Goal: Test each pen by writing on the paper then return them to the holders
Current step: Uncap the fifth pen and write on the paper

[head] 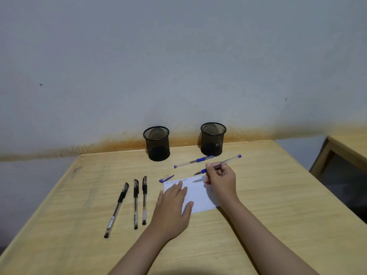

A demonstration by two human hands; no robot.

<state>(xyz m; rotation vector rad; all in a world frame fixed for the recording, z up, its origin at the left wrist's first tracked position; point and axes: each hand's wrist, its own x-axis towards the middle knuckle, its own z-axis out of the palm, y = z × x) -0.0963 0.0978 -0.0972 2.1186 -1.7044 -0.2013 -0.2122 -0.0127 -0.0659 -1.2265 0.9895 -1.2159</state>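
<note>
My right hand [221,180] grips an uncapped blue pen [228,161], its tip hovering just above the top right of the white paper [200,197]. My left hand [172,207] lies flat on the paper's left part, fingers spread. Blue scribbles run along the paper's top edge. The pen's blue cap [166,178] lies just beyond the paper's top left corner. A second, capped blue pen [193,161] lies behind the paper. Three black pens [135,203] lie side by side to the left. Two black mesh holders [156,143] [212,138] stand by the wall, both looking empty.
The wooden table [278,205] ends against a grey wall at the back. Its left and right edges slant toward me. To the far right stands another wooden piece of furniture [345,153] with a dark panel.
</note>
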